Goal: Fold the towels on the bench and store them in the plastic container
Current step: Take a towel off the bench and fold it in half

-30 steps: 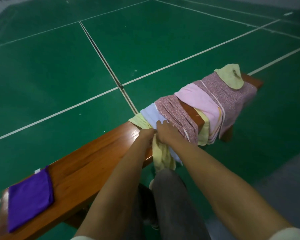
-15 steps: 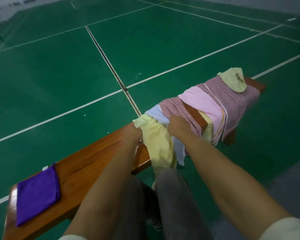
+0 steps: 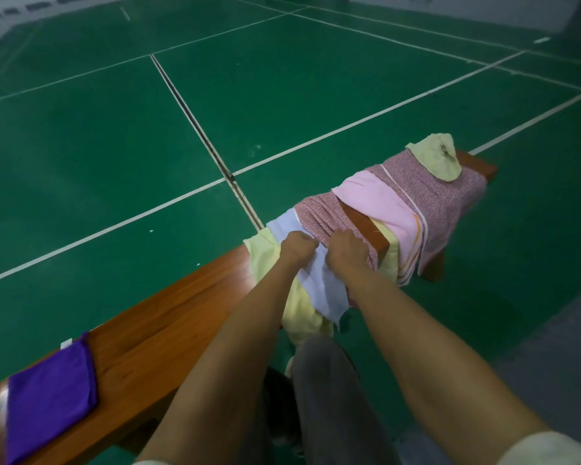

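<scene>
Bench (image 3: 168, 333): runs from 8 to 2 o'clock; towels draped over its 2 o'clock half.
Change: both hands have shifted from the yellow towel (image 3: 265, 260) onto the pale blue towel (image 3: 319, 283).
Left hand (image 3: 296, 247): fingers curled, pinching the blue cloth.
Right hand (image 3: 348, 252): likewise gripping it.
Purple towel (image 3: 47, 397): folded, at 8 o'clock.
Container: unseen.

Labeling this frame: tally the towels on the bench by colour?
Purple: 1, folded purple towel
Yellow: 3, yellow towel, second, third
Light blue: 1, light blue towel, both hands on it
Patterned pink: 2
Plain pink: 1
Total: 8
</scene>
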